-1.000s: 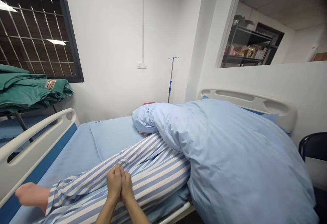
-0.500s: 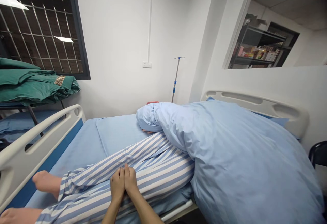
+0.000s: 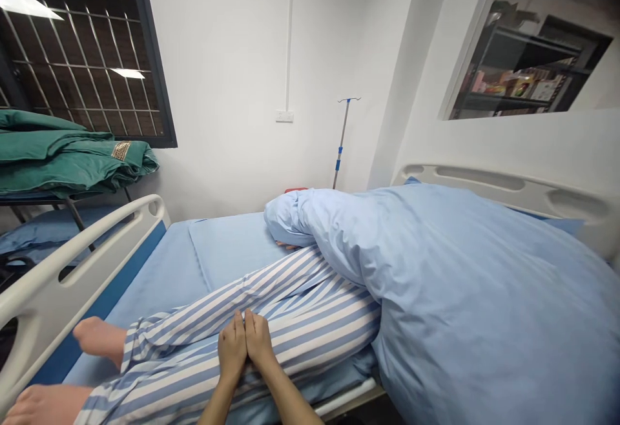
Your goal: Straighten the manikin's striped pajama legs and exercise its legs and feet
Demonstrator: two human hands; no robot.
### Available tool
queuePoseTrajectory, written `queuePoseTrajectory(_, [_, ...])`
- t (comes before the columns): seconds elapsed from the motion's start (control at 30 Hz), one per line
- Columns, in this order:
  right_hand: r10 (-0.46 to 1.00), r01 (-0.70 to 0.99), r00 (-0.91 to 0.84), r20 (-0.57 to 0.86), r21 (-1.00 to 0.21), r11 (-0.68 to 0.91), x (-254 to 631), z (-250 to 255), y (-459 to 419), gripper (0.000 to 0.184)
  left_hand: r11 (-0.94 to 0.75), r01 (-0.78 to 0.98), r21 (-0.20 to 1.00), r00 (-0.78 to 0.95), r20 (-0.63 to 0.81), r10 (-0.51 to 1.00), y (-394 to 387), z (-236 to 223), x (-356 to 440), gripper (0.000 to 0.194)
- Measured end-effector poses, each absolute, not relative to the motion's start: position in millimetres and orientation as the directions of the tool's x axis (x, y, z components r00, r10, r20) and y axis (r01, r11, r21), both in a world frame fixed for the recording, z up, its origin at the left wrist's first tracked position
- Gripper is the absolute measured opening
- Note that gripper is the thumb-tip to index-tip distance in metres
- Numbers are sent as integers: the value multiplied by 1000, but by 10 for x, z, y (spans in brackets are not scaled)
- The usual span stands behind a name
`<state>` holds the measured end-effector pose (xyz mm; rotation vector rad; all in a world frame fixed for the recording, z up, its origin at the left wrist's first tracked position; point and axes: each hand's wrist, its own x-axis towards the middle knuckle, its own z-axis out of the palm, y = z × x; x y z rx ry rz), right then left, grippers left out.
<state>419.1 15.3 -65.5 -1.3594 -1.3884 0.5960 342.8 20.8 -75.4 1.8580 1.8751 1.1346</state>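
Note:
A figure in blue-and-white striped trousers (image 3: 194, 393) lies on the bed, its bare feet (image 3: 99, 341) at the left. My left hand (image 3: 232, 346) and my right hand (image 3: 258, 336) rest side by side on the nearer leg, around the knee. Both have their backs turned up and their fingers bent down over the striped cloth, closed on the leg; the fingertips are largely hidden. To the right, a bunched light-blue quilt (image 3: 436, 283) covers the upper body. Part of the figure's hand (image 3: 288, 245) peeks out beneath the quilt's far edge.
The bed has a pale footboard (image 3: 111, 234) on the left and a headboard (image 3: 513, 186) on the right. Behind it stands an IV pole (image 3: 343, 141). Folded green bedding (image 3: 72, 160) lies on another bed below the barred window. Shelves (image 3: 527, 70) show through the glass.
My view has turned a little, so the scene sits slightly further right. Both hands stay at the same place on the leg, with a small gap now showing between their knuckles.

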Motion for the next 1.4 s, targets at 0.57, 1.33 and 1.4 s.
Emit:
queuePoseTrajectory(0.57, [922,237,255,290,-944,231,4205,-623,179,69,-142,324,935,-67,173,983,299,-187,3599,41])
queuePoseTrajectory(1.33, [953,509,131,272,-844,171,4274,-584,201,64,-100,449,888,-192,205,960,138,-563,3542,42])
queuePoseTrajectory(1.4, [943,629,90,320,-752,195,4353,-455,157,61,-120,472,874,-152,214,965,146,-580,3543,42])
